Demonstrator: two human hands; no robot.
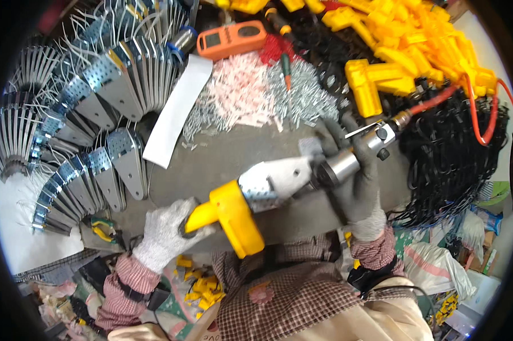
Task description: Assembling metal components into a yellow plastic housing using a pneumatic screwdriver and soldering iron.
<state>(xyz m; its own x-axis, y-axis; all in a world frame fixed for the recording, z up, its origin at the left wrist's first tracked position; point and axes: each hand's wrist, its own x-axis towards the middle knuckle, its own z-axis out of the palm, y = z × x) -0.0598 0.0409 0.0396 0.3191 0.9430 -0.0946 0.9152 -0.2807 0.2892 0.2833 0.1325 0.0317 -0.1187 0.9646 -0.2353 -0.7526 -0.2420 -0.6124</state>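
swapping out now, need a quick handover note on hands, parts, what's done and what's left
Left hand in a white glove grips the yellow handle fitted on a metal bracket. Right hand in a grey glove presses the air tool on the bracket's far end.
Done: none visibly finished.
Left: rows of bare brackets on the left, loose yellow handles top right.

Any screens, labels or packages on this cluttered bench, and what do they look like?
Orange handheld meter: top centre, flat rectangular body with a small grey screen.
White paper strip: left of centre, long blank rectangle lying slantwise.
Clear plastic bags: lower right, crumpled, contents unclear.
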